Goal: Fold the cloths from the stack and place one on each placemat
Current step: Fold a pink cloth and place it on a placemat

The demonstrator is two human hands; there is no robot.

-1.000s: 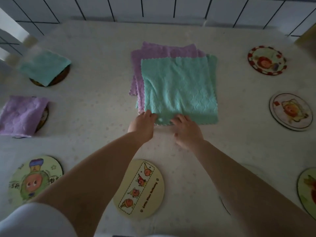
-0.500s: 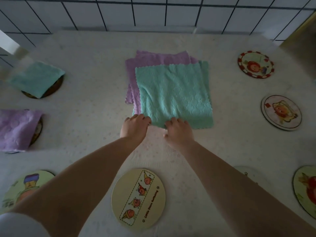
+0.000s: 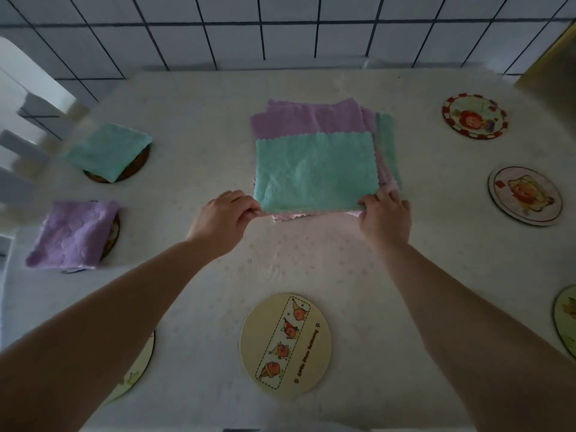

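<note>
A teal cloth (image 3: 314, 174) lies folded in half on top of the stack (image 3: 311, 123) of purple, pink and teal cloths at the table's middle. My left hand (image 3: 223, 221) pinches its near left corner. At its near right corner, my right hand (image 3: 386, 215) pinches the cloth. A folded teal cloth (image 3: 107, 151) covers a placemat at the far left. Nearer, a folded purple cloth (image 3: 73, 235) covers another. Bare round placemats lie near me (image 3: 285, 344), at the far right (image 3: 473, 116) and at the right (image 3: 525, 196).
The table (image 3: 311, 260) has a pale cloth cover. More placemats show at the lower left (image 3: 137, 369) under my arm and at the right edge (image 3: 565, 325). A tiled wall (image 3: 280, 29) stands behind the table. A white chair (image 3: 21, 98) is at the far left.
The teal cloth was spread flat on the stack; now it is folded in half. My hands moved apart from its near edge middle to its two near corners.
</note>
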